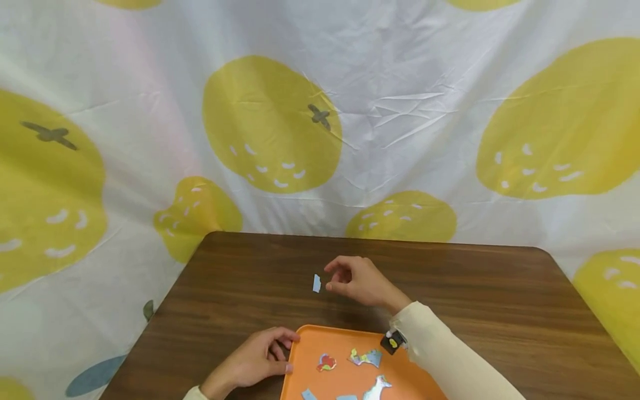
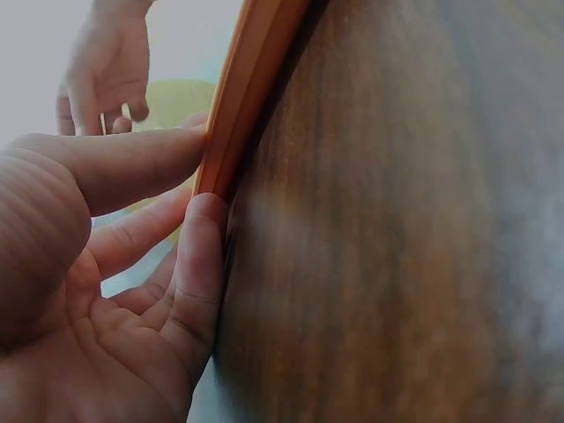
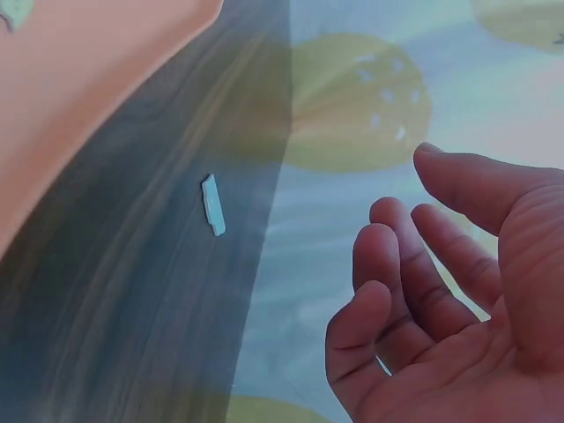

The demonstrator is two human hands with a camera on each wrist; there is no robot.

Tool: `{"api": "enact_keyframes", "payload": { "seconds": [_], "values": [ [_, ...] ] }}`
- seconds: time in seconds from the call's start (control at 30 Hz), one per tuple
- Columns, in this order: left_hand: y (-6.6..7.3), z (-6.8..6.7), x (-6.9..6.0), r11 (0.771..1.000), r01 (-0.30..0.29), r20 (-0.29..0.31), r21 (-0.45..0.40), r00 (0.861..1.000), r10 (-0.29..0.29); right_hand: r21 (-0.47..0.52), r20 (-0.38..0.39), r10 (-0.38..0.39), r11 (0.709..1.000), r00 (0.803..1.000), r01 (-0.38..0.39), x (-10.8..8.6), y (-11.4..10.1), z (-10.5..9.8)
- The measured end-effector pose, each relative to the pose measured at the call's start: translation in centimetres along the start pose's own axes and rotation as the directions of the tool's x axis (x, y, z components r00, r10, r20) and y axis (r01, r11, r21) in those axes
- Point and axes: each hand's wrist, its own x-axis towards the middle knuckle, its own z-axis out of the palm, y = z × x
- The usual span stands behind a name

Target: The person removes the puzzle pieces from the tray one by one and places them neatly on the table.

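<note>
The blue piece [image 1: 316,283] lies on the table [image 1: 500,311], just below the centre of the head view, apart from the tray [image 1: 345,341] at the bottom centre. The right hand [image 1: 362,281] is directly to the right of this piece, near it but apart; its fingers are bent, with a clear gap between thumb and fingers. In the right wrist view, the same piece lies left of centre and the tray fills the upper left corner. The left hand [image 1: 260,355], at the lower left of the tray in the head view, grips the tray's rim between thumb and fingers. 5 pieces show on the tray: 1 red piece [image 1: 326,363], 1 multicoloured piece [image 1: 370,358] to its right, 1 white piece [image 1: 376,389] below, and 2 cut off by the bottom edge of the frame. A curtain [image 1: 400,139] with yellow fruit prints spans the upper part of the frame.
</note>
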Motion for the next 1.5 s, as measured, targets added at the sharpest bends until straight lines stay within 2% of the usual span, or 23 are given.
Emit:
{"api": "enact_keyframes", "payload": {
  "seconds": [0.27, 0.63, 0.8, 1.03, 1.17, 1.37, 1.5],
  "values": [
    [-0.1, 0.0, -0.1, 1.000, 0.000, -0.011, 0.002, 1.000, 0.000, -0.014, 0.026, -0.023, 1.000, 0.999, 0.024, -2.5, -0.4, -0.3],
    [-0.1, 0.1, -0.2, 1.000, -0.008, -0.022, 0.012, 1.000, 0.008, 0.047, 0.114, -0.049, 0.998, 0.992, 0.044, -6.0, -1.0, -0.9],
    [0.1, 0.1, -0.1, 1.000, -0.012, -0.019, 0.011, 1.000, 0.012, 0.072, 0.151, -0.054, 0.996, 0.987, 0.044, -7.8, -0.6, -1.2],
    [0.6, -0.2, 0.2, 1.000, 0.008, -0.004, 0.018, 1.000, -0.008, 0.045, 0.154, -0.073, 0.997, 0.985, 0.067, -10.0, 0.2, -1.4],
    [0.7, -0.2, 0.1, 1.000, 0.006, -0.001, 0.023, 1.000, -0.006, 0.042, 0.157, -0.089, 0.996, 0.984, 0.084, -10.8, 0.8, -1.2],
    [0.5, 0.0, 0.1, 1.000, -0.001, -0.002, 0.024, 1.000, 0.001, 0.084, 0.218, -0.076, 0.995, 0.973, 0.059, -11.7, 1.4, -0.8],
    [0.3, 0.1, 0.0, 0.999, -0.001, -0.004, 0.035, 1.000, 0.002, 0.070, 0.210, -0.073, 0.996, 0.975, 0.060, -12.2, 1.9, -0.2]
  ]
}}
